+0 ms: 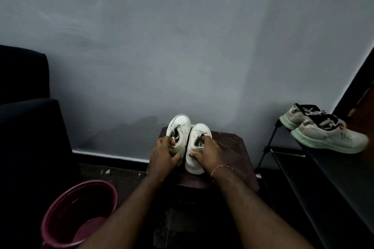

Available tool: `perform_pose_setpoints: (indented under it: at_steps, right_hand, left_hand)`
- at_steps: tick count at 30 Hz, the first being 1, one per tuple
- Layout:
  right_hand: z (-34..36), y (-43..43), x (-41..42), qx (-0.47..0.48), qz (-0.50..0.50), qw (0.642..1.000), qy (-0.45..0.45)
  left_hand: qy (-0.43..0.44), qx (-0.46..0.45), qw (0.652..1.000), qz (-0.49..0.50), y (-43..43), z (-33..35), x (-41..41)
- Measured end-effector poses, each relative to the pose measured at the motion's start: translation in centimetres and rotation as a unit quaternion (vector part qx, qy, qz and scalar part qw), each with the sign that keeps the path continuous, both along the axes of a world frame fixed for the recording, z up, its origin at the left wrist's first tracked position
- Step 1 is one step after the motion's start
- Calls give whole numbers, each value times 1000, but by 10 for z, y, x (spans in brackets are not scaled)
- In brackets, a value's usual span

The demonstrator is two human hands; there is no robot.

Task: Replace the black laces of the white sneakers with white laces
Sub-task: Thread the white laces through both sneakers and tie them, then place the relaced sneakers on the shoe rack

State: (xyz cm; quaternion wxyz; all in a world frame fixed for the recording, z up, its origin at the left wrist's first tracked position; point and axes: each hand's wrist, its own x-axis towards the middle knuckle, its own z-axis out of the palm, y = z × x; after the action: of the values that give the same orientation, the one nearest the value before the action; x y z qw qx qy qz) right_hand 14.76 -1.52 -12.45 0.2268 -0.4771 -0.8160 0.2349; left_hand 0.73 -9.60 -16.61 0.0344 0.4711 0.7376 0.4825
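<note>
As sneakers [180,125] stand abreast | left hand [165,153] grips one | right hand [210,152] other

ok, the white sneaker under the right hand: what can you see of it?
The right white sneaker is a low-top with a smooth, leather-like upper and thick white sole. It stands upright on the dark brown stool, toe toward the wall, close beside the left white sneaker; contact between them is unclear. Pale laces show at its throat, none black. The right hand grips it, fingers curled over the collar by the laces, thumb on its inner side.
</note>
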Motion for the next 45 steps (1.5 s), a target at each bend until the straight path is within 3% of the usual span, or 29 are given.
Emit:
perform_pose_setpoints:
  at_steps: [4,7,10,14,20,24,31,40,45]
  right_hand:
    - [2,-6,3,173,22,982,-78]
    - [9,-11,2,166,89,973,-136]
    - [18,-12,-4,147,112,961,-205]
    - [38,-9,-10,57,172,952,-245]
    - [60,-6,-27,-176,211,939,-206]
    - [63,-4,-38,-223,187,932,-217]
    - [75,-11,-23,-78,252,917,-298]
    - [60,-13,-31,-45,188,942,-274]
    - [80,-20,4,-25,154,959,-238]
  left_hand:
    - [-60,-14,998,-5,6,-9,-7]
    - [-131,-67,989,-13,10,-19,-13]
    - [-57,-64,996,-23,12,-29,-14]
    - [-42,0,999,-16,6,-33,-7]
    - [-28,18,999,-7,1,-34,-5]
    - [-31,3,999,-7,1,-31,-6]
    - [-43,-16,998,-52,-4,-28,-14]
    - [-26,-56,994,-95,-8,-17,-18]
    - [-4,-60,992,-108,-6,1,13]
